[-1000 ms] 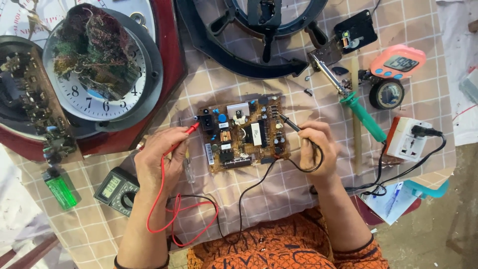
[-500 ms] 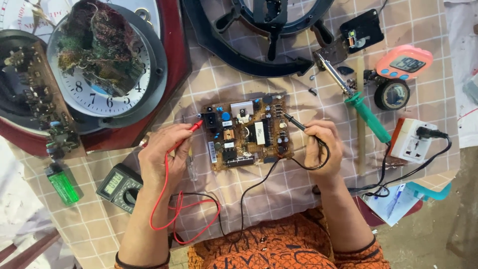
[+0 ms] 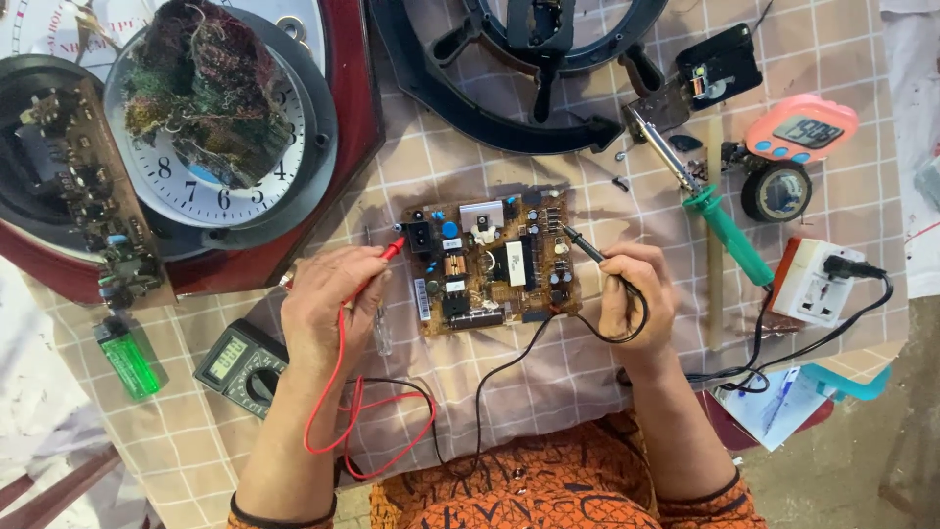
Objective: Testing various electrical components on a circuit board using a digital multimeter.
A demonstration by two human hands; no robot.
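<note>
Two probes on the brown circuit board [image 3: 490, 264] mid-table, my left hand [image 3: 328, 304] pinching the red probe [image 3: 390, 250], right hand [image 3: 636, 299] gripping the black probe [image 3: 585, 245], multimeter [image 3: 240, 364] partly hidden under my left wrist, fingertips hard to make out.

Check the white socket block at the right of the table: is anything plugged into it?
Plugged in. A black plug sits in the white socket block, and its black cable loops away toward the table's lower right edge.

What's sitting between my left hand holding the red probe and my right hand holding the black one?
In the head view, the brown circuit board lies between the left hand and the right hand.
</note>
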